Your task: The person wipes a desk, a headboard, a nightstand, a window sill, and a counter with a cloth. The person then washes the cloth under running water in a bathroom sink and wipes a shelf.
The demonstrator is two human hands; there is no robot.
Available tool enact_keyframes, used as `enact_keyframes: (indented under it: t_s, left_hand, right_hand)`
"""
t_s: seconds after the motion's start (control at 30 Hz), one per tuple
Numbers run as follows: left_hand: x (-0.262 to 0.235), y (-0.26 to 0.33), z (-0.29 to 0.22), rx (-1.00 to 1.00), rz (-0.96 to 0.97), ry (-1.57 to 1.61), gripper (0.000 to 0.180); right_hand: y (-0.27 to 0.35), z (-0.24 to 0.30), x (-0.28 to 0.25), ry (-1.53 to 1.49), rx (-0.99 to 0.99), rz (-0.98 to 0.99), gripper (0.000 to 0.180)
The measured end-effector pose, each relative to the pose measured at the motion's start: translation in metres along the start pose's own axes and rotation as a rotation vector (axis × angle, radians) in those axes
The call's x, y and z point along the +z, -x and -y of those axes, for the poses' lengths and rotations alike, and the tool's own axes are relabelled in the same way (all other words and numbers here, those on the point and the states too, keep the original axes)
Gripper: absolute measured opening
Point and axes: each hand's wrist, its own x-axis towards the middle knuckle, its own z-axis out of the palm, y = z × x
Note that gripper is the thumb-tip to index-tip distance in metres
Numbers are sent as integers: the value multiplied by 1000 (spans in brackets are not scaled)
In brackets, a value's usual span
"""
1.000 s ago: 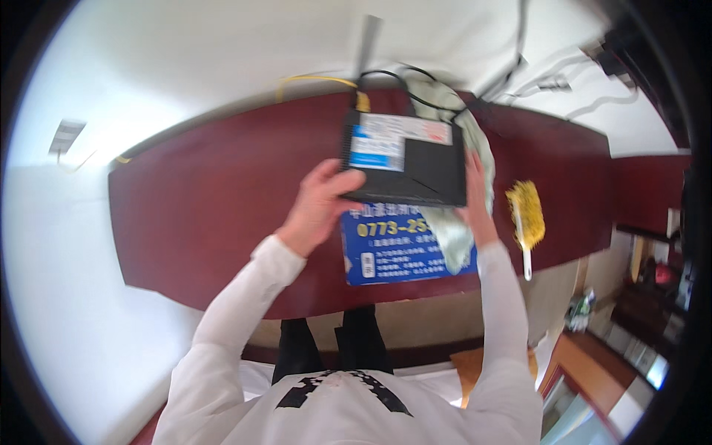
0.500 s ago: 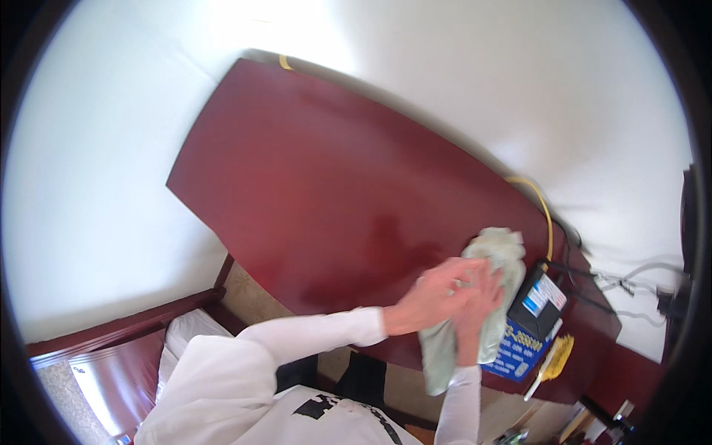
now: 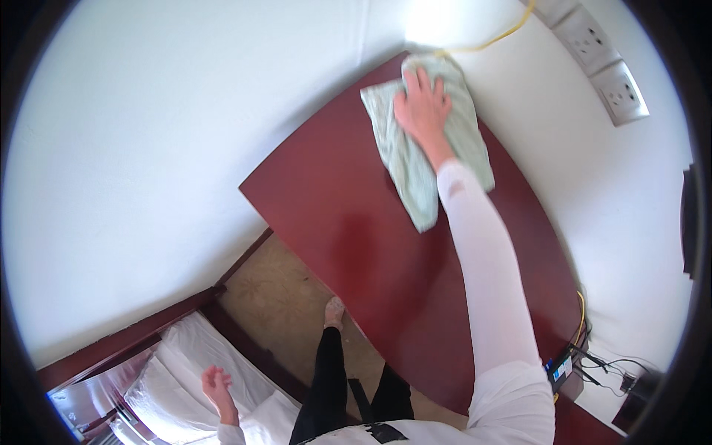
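Note:
My right hand (image 3: 424, 106) presses down with spread fingers on a pale green cloth (image 3: 463, 126), at the far corner of the dark red tabletop (image 3: 304, 193). The cloth lies spread and wrinkled, with one long fold trailing back toward me. My right arm reaches out across the table. Down at the lower left, well away from the table, my left hand (image 3: 218, 391) hangs in the air with loosely bent fingers, holding nothing.
White walls meet behind the table; a yellow cable (image 3: 497, 41) runs along one, below wall sockets (image 3: 619, 93). A black box (image 3: 561, 371) and dark cables lie at the right end. At lower left are white plastic-wrapped bundles (image 3: 174, 371).
My hands have parted: the right has carried the cloth from the table's near right to its far corner and spread it. My left hand has dropped to the lower left. The view has shifted.

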Motion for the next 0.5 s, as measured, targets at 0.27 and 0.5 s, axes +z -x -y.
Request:
enact_keyframes:
  t_s: [0.27,0.5]
  left_hand:
    - [36,13,17,-92,269,7,18]
    - [80,6,-26,133,518,-2,20]
  right_hand:
    - [60,155,13,-146,-57,124,52]
    - [175,52,-93,-276,-89,143,42]
